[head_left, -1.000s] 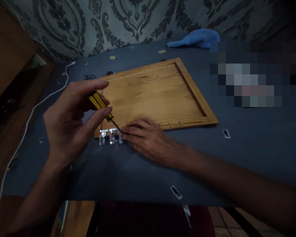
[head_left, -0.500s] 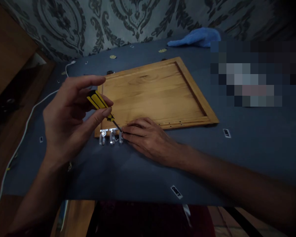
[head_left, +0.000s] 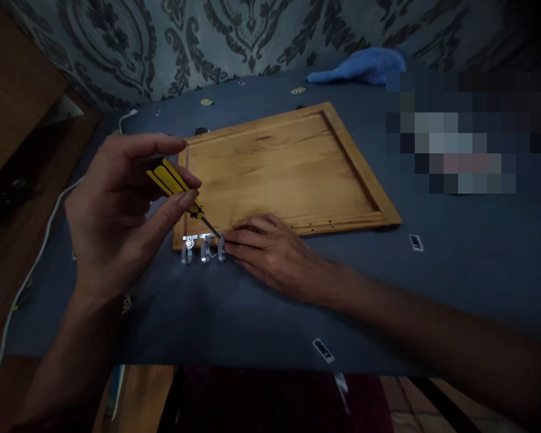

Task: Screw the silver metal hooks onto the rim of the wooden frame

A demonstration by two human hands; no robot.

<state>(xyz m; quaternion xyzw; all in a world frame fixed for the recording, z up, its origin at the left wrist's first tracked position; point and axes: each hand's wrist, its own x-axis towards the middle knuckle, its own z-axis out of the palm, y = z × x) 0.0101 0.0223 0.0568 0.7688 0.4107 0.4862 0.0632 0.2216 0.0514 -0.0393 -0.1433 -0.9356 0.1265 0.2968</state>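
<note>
My left hand (head_left: pixel 126 210) pinches a small screwdriver (head_left: pixel 166 177) with a yellow and black handle between thumb and fingers, the index finger raised clear of it. Its shaft slants down to the right, and the tip meets the third of the metal hooks (head_left: pixel 206 249) on the near edge of a framed wooden board (head_left: pixel 270 162). Screw heads show on the leftmost hook. My right hand (head_left: pixel 270 255) lies over that same edge, fingers together and their tips pressed at the third hook. Whatever sits under those fingers is hidden.
A blue cloth (head_left: pixel 365 66) lies at the back of the table, which has a dark blue-grey cover (head_left: pixel 261 325). Several small dark holes dot the board's near edge, right of my hand. A white cable (head_left: pixel 40 258) runs down the left side. A pixelated patch covers the right.
My left hand and the screwdriver handle have shifted slightly left, so the shaft leans lower. The tip stays at the third hook. My right hand and the board look still.
</note>
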